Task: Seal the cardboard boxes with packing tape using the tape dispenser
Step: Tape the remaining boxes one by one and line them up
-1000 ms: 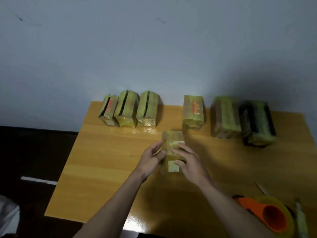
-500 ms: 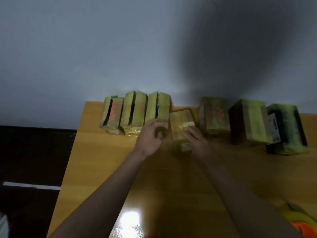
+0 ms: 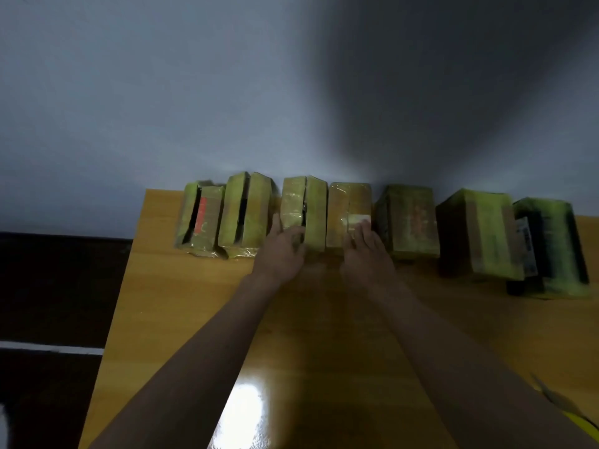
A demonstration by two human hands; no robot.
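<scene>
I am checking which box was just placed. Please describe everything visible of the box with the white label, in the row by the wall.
The box with the white label is a small brownish cardboard box, shiny as if wrapped in clear tape. A seam line runs down its upper face, and a white label sits near its front right. It stands fourth from the left in the row, close between two neighbouring boxes. The right hand rests its fingers on it near the label; the left hand touches the box beside it.
</scene>
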